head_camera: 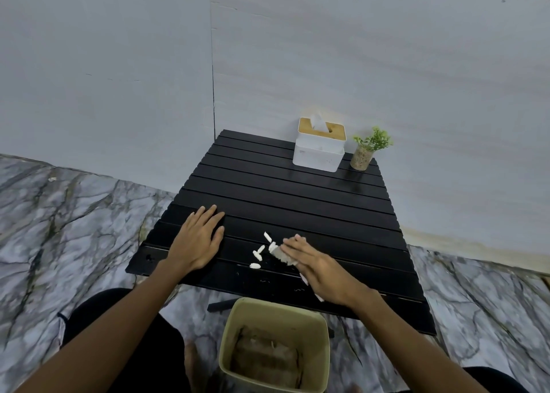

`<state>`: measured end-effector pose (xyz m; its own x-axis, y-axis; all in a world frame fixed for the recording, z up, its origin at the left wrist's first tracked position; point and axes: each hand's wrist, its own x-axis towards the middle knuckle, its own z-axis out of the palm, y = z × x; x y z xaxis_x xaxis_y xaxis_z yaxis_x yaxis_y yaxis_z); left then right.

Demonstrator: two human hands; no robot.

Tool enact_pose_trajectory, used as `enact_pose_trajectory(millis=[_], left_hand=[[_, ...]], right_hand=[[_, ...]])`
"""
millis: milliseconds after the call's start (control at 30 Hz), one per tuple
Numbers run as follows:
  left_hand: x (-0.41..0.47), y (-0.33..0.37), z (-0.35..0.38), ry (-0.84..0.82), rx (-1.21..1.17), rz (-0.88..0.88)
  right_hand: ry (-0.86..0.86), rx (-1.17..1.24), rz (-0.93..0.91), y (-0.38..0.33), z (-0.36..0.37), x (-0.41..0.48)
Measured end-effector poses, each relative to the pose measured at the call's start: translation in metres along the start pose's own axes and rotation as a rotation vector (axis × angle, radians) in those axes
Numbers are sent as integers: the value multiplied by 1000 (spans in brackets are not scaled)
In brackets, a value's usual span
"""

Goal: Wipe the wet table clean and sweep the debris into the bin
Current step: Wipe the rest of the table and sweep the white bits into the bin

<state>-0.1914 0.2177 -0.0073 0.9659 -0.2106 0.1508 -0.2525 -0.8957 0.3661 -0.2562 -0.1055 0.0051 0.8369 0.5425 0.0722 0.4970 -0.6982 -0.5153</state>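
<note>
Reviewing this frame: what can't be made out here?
1. Tissue, head view: mostly covered by the right hand, so whether the thumb pinches it is hidden.
2. Bin contents, head view: too dim and blurred to identify.
3. Table wetness, head view: the dark slats show no clear water film.
4. White debris, head view: the pieces are too small to tell what they are made of.
</note>
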Motion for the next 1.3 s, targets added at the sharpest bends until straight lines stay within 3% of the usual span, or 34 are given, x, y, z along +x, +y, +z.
enact_pose_trajectory(millis=[67,133,233,333,567,867,967,1100,1200,1300], left_hand=[[-1,0,0,-2,3,-1],[-1,1,0,3,-1,1],[-3,1,0,8,-1,4],[-4,2,0,11,0,6],[-10,3,-1,22,-6,21],[-22,-1,2,34,3,54],[-24,-2,2,37,6,60],[-24,-2,2,38,7,57],[-24,-2,2,37,12,60],[-24,-2,1,35,15,58]], right_hand=[[-8,73,-31,-7,-2,-9],[102,132,0,-3,-7,-8],[300,113,216,17,-13,15],[259,-8,391,26,-7,43],[89,-33,127,-3,9,78],[-90,38,-195,-36,16,37],[-72,150,-171,-42,11,24],[134,242,-47,-27,-8,9],[255,187,86,5,-28,-5],[244,55,168,34,-34,-23]])
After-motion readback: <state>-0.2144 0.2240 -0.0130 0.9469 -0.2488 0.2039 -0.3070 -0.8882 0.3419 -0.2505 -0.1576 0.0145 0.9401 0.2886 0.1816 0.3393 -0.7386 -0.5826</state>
